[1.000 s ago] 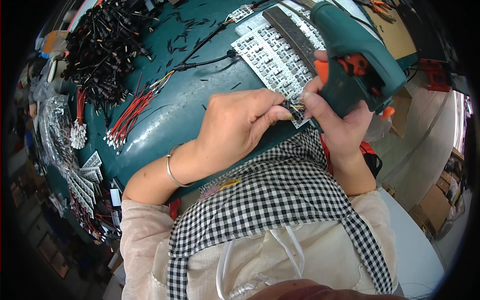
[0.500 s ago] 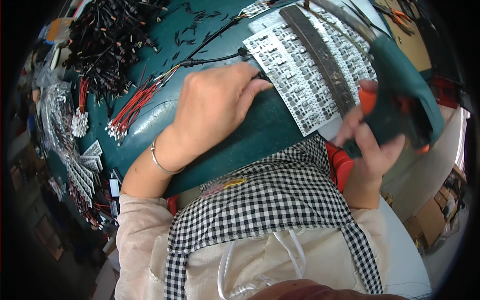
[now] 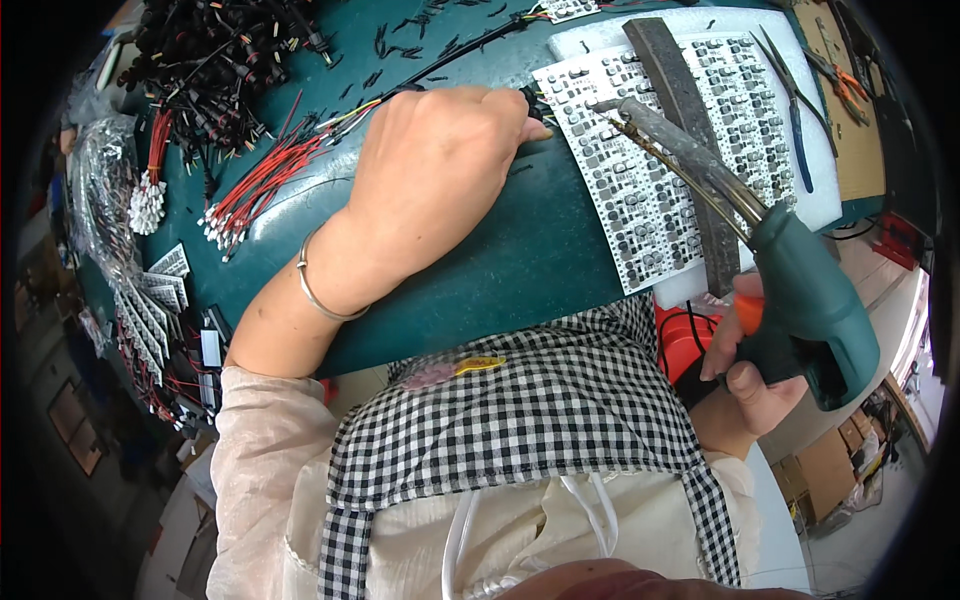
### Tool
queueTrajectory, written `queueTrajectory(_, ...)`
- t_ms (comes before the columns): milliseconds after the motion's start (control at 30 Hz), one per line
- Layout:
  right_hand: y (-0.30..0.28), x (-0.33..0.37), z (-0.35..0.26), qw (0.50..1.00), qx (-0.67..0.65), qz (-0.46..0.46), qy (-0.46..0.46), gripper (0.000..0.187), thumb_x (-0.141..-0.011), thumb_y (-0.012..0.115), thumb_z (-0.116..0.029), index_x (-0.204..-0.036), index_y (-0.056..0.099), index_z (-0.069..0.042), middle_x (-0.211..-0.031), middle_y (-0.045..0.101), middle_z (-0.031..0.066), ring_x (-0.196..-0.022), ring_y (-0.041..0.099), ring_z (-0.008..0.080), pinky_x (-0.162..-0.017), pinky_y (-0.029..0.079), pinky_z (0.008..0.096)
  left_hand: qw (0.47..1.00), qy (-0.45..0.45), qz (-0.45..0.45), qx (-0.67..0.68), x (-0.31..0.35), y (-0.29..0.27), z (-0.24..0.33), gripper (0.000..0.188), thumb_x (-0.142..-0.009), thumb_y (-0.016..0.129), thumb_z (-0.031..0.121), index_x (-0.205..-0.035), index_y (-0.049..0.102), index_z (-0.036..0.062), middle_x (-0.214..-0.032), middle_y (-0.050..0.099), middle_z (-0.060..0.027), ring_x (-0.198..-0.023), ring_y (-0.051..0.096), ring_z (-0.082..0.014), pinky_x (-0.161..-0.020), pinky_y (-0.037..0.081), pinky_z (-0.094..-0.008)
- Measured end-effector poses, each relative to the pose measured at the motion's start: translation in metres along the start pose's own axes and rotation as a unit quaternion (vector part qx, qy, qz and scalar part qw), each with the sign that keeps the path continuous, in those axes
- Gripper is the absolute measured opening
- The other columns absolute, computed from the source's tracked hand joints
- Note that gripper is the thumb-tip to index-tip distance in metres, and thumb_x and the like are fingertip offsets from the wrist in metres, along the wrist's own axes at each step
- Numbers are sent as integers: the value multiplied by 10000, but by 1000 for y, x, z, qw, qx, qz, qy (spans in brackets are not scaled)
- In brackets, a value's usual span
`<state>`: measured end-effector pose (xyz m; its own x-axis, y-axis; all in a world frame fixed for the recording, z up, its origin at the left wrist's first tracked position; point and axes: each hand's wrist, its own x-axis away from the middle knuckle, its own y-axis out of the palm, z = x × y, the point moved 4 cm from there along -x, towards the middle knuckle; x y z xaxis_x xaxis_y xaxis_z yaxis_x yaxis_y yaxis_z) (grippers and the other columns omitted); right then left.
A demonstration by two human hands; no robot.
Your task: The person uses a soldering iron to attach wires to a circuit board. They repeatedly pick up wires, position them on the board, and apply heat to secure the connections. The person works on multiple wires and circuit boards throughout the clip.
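Note:
My right hand [image 3: 755, 390] is closed around the handle of a green soldering gun [image 3: 815, 290] with an orange trigger. Its long metal tip and a thin feed tube lie over a white panel of circuit boards [image 3: 625, 205], pointing left. My left hand [image 3: 440, 170] is closed beside the panel's upper left edge, thumb and fingers pinching a black cable [image 3: 538, 106], most of which the hand hides. A dark metal bar [image 3: 655, 60] rests across the panel. White foam [image 3: 822, 190] lies under it.
Black cables with connectors [image 3: 225, 70] heap at the upper left. Red wires with white plugs [image 3: 265, 190] lie nearer. Small black pieces [image 3: 400, 48] are scattered at the back. Pliers [image 3: 795, 110] lie on the foam; orange-handled cutters [image 3: 845, 90] are further right. A plastic bag [image 3: 100, 190] hangs left.
The soldering gun has swung lower right, and its tip now shows over the panel. My left hand stays pinched by the panel's edge. The whole view has shifted slightly.

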<state>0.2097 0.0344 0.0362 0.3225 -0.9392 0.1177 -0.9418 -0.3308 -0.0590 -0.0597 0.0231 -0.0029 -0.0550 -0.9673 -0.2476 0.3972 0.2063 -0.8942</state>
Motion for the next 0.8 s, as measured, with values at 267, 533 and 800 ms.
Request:
queueTrajectory(267, 6, 0, 3, 999, 14, -16, 30, 714, -759, 787, -343, -1175, 452, 132, -585, 498, 60, -445, 454, 112, -423, 382, 215, 1000, -6, -1, 12, -2, -1, -1, 176, -804, 703, 173, -736, 611, 39, -623, 591, -109, -557, 591, -297, -491, 462, -395)
queueTrajectory(533, 9, 5, 14, 998, 2, 0, 57, 664, -732, 816, -287, -1140, 462, 99, -725, 522, 92, -476, 463, 119, -428, 399, 227, 1000, 3, 15, 22, -1, 1, -1, 215, -802, 711, 190, -714, 597, 31, -612, 589, -116, -554, 591, -303, -490, 464, -394)
queueTrajectory(800, 12, -1, 11, 998, 17, -19, 50, 705, -715, 828, -217, -1211, 442, 102, -1085, 539, 179, -553, 524, 142, -428, 434, 247, 1000, -8, 2, 9, -1, 1, 0, 228, -803, 714, 197, -705, 598, 27, -608, 593, -122, -548, 592, -308, -491, 470, -390)
